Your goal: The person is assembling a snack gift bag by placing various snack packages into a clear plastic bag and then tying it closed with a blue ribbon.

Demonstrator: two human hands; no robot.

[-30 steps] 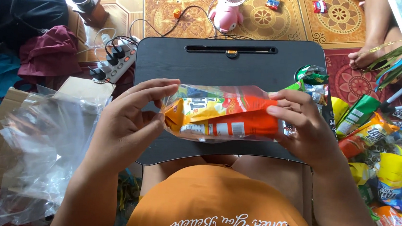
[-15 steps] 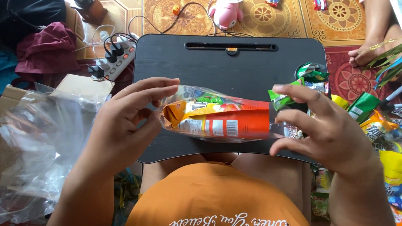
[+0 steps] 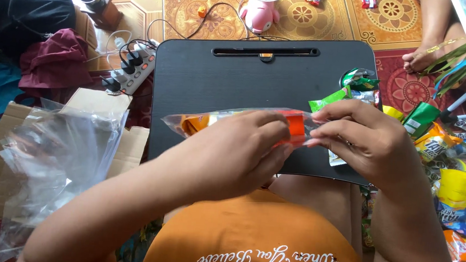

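Gripping a clear snack bag [image 3: 244,123] over the desk [image 3: 220,81], left hand [image 3: 231,153] closed mid-bag, right hand [image 3: 363,140] pinching its right end; light, crinkly, slippery.

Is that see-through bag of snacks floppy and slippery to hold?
Probably floppy: the clear bag of snack packets sags at its free end beyond the left hand. Its glossy film looks slippery, so the right hand pinches the other end. It likely weighs little, since fingertips alone hold it above the black lap desk.

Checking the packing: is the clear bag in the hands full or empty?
Filled: orange and green packets show through the clear bag, held level between the left hand and right hand.
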